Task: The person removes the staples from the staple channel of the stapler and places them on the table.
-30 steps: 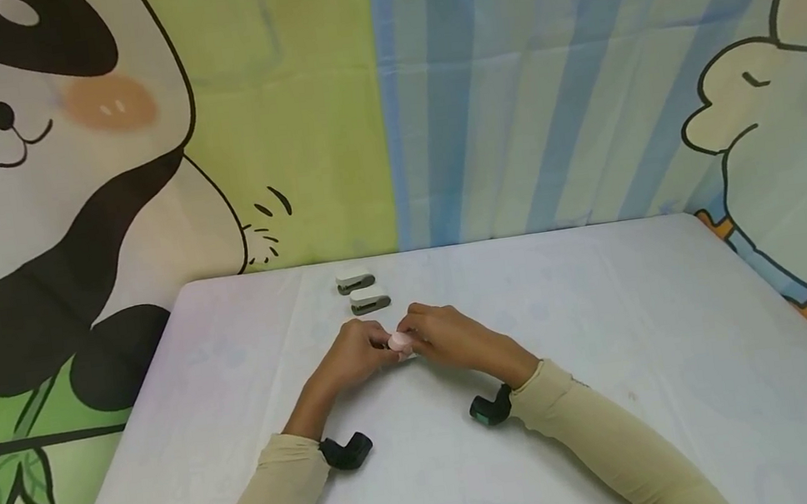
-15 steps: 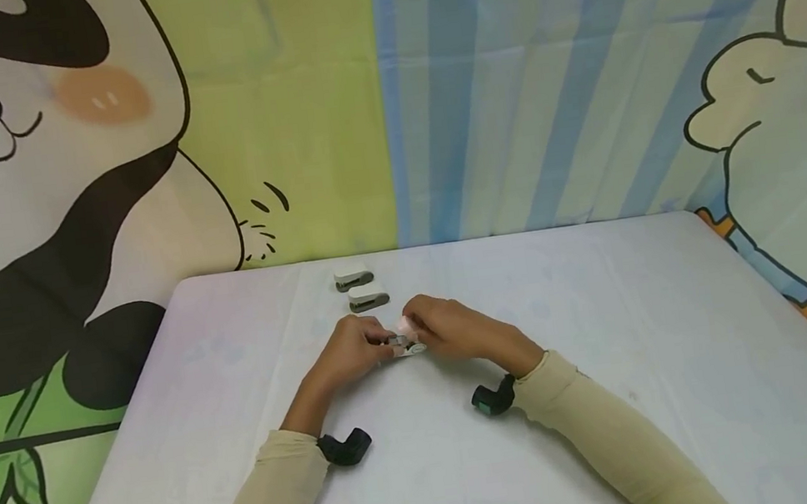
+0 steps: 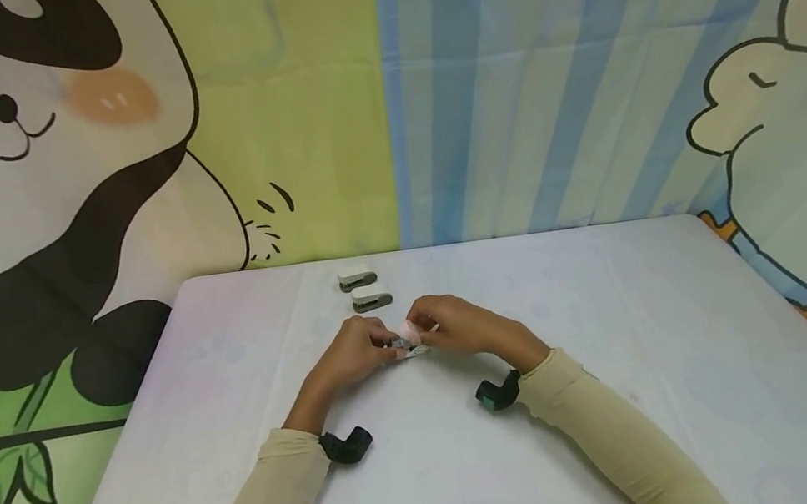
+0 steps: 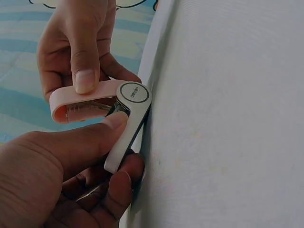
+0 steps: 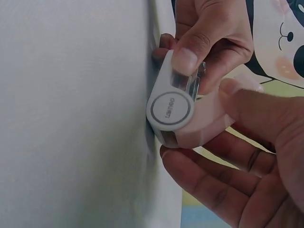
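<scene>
Between both hands is a small stapler with a pink top cover (image 4: 64, 97) and a white base (image 4: 134, 121), joined at a round white disc (image 5: 170, 110). Its cover stands swung up from the base, showing a spring (image 4: 97, 105) and metal magazine (image 5: 192, 83) inside. My left hand (image 3: 355, 350) pinches the base, thumb on the metal part and fingers underneath. The pink cover is gripped by my right hand (image 3: 461, 325), thumb on one side and fingers on the other. In the head view, fingers partly hide the stapler, which is low over the table.
Two more staplers, a farther one (image 3: 356, 278) and a nearer one (image 3: 371, 297), with pale tops and grey-brown bases, stand just beyond the left hand. A white cloth covers the table (image 3: 609, 327). A printed cartoon backdrop (image 3: 506, 105) rises behind its far edge.
The pink cover has swung up and away from the base, exposing the stapler's metal inside. My right hand has moved slightly up and right with the cover; the left stays nearly in place.
</scene>
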`<state>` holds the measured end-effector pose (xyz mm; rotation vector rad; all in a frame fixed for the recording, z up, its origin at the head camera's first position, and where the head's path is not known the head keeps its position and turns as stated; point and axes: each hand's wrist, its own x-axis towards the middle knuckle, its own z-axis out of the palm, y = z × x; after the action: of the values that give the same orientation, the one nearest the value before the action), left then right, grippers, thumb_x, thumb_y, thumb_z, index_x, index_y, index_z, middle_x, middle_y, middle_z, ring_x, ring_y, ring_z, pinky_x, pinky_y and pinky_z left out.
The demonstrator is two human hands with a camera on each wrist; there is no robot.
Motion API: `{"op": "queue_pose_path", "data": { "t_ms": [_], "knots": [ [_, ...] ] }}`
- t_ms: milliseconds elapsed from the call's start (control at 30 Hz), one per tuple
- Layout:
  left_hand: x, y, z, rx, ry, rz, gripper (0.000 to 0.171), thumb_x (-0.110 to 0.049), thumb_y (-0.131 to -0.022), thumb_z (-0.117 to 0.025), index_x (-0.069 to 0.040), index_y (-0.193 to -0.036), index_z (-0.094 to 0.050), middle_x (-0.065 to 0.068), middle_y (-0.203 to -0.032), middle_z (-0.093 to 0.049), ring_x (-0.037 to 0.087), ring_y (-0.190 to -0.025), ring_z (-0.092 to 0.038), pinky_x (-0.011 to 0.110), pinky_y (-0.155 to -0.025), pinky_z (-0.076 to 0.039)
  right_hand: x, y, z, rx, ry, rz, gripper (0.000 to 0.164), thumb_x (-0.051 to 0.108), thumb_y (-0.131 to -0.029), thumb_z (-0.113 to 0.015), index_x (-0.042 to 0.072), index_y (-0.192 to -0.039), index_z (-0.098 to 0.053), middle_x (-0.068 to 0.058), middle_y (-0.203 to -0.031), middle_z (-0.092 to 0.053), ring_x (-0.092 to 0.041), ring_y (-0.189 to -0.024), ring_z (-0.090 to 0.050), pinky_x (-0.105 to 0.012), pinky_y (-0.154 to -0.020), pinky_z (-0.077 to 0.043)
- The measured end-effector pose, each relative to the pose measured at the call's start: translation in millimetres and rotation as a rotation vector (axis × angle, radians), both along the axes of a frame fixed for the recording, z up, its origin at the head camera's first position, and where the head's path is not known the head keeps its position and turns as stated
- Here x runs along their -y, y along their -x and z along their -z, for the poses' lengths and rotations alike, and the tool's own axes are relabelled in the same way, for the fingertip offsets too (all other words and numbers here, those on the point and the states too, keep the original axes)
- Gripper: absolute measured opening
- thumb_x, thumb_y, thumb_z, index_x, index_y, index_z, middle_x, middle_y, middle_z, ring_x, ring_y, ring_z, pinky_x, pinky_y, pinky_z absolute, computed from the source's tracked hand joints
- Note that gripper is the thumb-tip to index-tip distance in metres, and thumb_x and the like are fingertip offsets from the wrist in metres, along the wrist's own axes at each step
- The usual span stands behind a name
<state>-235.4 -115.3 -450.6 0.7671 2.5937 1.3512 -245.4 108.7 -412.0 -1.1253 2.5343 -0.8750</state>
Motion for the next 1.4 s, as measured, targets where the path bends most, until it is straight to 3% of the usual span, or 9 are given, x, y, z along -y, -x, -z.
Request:
{"op": "queue_pose_path", "data": {
  "t_ms": [233,400,567,733,1167,1300,1400],
  "knots": [
    [0,1.8,1.3,-0.009,0.01,0.002,0.016,-0.006,-0.078,-0.081,-0.003,-0.093,-0.078,-0.004,-0.076,-0.065,0.011,-0.067,-0.053,0.026,-0.058,-0.043,-10,6.2,0.6,0.131,0.132,-0.015,0.011,0.006,-0.091,-0.067,0.007,-0.096,-0.057,-0.002,-0.098,-0.063,-0.022,-0.1,-0.066,-0.026,-0.08,-0.052],
    [-2,-0.3,0.3,0.0,0.002,0.007,0.016,-0.006,-0.078,-0.081,-0.002,-0.093,-0.078,-0.004,-0.076,-0.065,0.011,-0.069,-0.053,0.027,-0.06,-0.043,-15,7.9,-1.9,0.172,0.113,-0.008,0.015,0.003,-0.086,-0.069,0.007,-0.092,-0.056,-0.001,-0.096,-0.066,-0.019,-0.096,-0.067,-0.028,-0.077,-0.053],
    [-3,-2.6,-0.5,0.015,0.019,-0.015,0.016,-0.006,-0.077,-0.081,-0.003,-0.093,-0.078,-0.004,-0.077,-0.065,0.013,-0.069,-0.052,0.027,-0.06,-0.042,-23,11.1,-5.4,0.108,-0.001,-0.026,0.014,0.006,-0.084,-0.072,0.009,-0.087,-0.058,0.004,-0.08,-0.061,-0.009,-0.073,-0.058,-0.026,-0.065,-0.047],
    [-5,-3.3,1.7,0.026,0.028,-0.034,0.016,-0.004,-0.077,-0.081,-0.003,-0.093,-0.078,-0.003,-0.077,-0.065,0.013,-0.068,-0.05,0.027,-0.058,-0.041,-37,15.9,-1.3,0.087,-0.111,-0.005,0.012,0.01,-0.082,-0.077,0.011,-0.085,-0.065,0.004,-0.07,-0.053,-0.01,-0.061,-0.043,-0.026,-0.056,-0.037],
    [-7,-4.3,-4.5,0.021,0.068,-0.044,0.015,-0.008,-0.079,-0.08,-0.004,-0.093,-0.078,-0.003,-0.075,-0.063,0.014,-0.069,-0.05,0.028,-0.058,-0.042,-37,13.7,-6.1,0.09,-0.206,0.074,0.023,0.019,-0.084,-0.078,0.007,-0.102,-0.071,0.004,-0.083,-0.062,-0.011,-0.071,-0.051,-0.028,-0.064,-0.045],
    [-10,-5.5,-7.3,0.015,0.095,-0.039,0.016,-0.009,-0.08,-0.08,-0.003,-0.095,-0.078,-0.003,-0.077,-0.064,0.013,-0.07,-0.052,0.028,-0.059,-0.043,-40,9.8,-12.5,0.013,-0.254,0.054,0.03,0.02,-0.088,-0.074,0.005,-0.113,-0.07,0.001,-0.095,-0.065,-0.011,-0.077,-0.055,-0.028,-0.069,-0.047],
    [-10,-6.4,-7.8,0.017,0.114,-0.047,0.016,-0.009,-0.079,-0.081,-0.003,-0.094,-0.078,-0.003,-0.076,-0.064,0.013,-0.07,-0.052,0.029,-0.06,-0.044,-38,4.3,-20.3,-0.102,-0.272,0.099,0.038,0.022,-0.089,-0.073,0.004,-0.121,-0.067,-0.002,-0.102,-0.066,-0.014,-0.085,-0.057,-0.03,-0.074,-0.048]
  ]
}}
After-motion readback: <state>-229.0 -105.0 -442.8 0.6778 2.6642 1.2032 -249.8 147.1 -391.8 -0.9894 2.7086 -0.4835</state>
